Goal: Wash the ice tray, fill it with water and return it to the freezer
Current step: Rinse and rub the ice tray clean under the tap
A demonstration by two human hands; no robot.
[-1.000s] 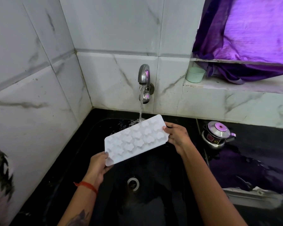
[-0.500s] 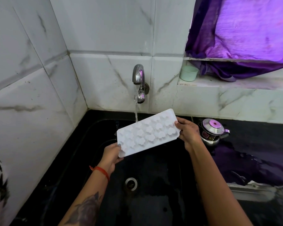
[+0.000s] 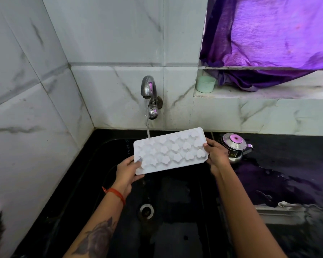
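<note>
Left hand (image 3: 128, 171), right hand (image 3: 215, 155) grip ice tray (image 3: 169, 150) short edges; stream hits far-left corner.

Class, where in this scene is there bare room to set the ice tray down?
Free: the sink floor around the drain, and the wet counter right of the kettle. Crowded: the ledge with the green cup and purple cloth.
</note>
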